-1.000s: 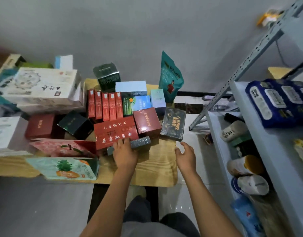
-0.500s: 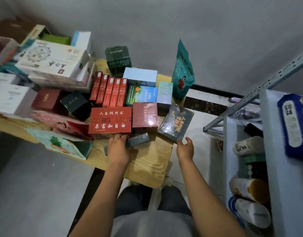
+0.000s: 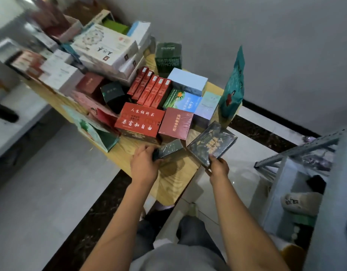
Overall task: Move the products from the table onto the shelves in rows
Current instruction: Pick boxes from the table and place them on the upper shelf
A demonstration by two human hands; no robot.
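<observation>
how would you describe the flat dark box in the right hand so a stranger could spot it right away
Start at the wooden table and go to its near right corner. There the right hand pinches a flat dark box, tilted and jutting past the table edge. Unlike the red boxes beside it, it is black, shrink-wrapped and printed with gold characters.

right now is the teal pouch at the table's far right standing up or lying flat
Standing up. The teal pouch rises on its bottom edge at the back right corner of the table, well above the boxes beside it.
</observation>
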